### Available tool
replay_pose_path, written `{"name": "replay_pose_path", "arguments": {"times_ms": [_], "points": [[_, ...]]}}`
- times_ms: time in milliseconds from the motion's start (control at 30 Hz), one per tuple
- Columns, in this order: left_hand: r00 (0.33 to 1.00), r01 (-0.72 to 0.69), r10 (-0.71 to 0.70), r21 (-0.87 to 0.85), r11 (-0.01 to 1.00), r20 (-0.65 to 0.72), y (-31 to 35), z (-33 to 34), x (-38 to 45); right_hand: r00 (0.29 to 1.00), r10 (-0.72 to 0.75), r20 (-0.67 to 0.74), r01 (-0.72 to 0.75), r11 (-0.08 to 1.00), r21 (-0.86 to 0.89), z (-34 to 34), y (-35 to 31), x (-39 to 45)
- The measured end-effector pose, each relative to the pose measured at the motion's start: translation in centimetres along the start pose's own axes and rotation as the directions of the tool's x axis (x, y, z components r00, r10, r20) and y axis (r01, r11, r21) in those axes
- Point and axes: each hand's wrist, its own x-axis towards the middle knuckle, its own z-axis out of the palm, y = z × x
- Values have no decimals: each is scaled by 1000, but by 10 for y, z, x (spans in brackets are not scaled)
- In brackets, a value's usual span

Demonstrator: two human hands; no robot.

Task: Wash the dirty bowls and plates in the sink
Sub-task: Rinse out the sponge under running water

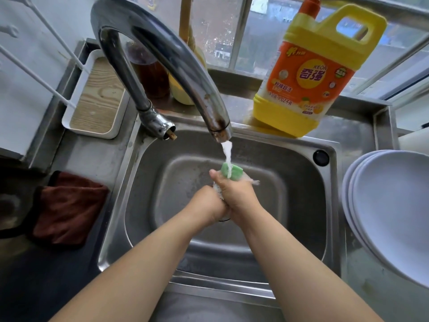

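Two bare forearms reach in from the bottom edge and meet over the middle of the steel sink [299, 194], whose basin holds no dishes. The left hand [209, 203] is curled with its fingers tucked against the right hand; what it holds, if anything, is hidden, so its grip cannot be told. The right hand [234, 194] is closed around a green sponge [232, 171], thumb up along the sponge's left side, with the green end poking out above the fist. A stream of water [227, 156] falls from the faucet [162, 54] straight onto the sponge and splashes off to the right of the hand. On the counter to the right of the sink, a stack of white plates [390, 205] lies tilted, partly cut off by the frame edge. On the left counter a dark red cloth [67, 208] lies crumpled. Farther back on the left stands a white tray [97, 96] with a wood-grain inside. Behind the basin, on the ledge, stands a yellow and orange detergent bottle [311, 73], and behind the faucet's arch a dark brown bottle [153, 75] stands beside a yellowish bottle [181, 89], in front of the window [255, 31].
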Motion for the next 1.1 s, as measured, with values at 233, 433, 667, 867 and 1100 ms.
{"name": "replay_pose_path", "arguments": {"times_ms": [233,433,667,867,1100], "points": [[1000,0,-2,-142,990,-14,-7,10,0,998,-63,4,64,997,-52,-7,-5,3],[993,90,-66,-260,961,101,-13,-1,0,951,252,177,-273,957,103,-15,-16,-1],[928,88,178,-656,750,328,-24,-16,3,961,81,263,-96,995,42,-24,-25,0],[997,-10,30,-262,965,73,-11,-9,12,954,209,215,-200,978,-63,-15,-20,-5],[986,-81,102,155,985,-135,-2,-4,3,993,108,49,-107,994,-12,6,-28,-5]]}}
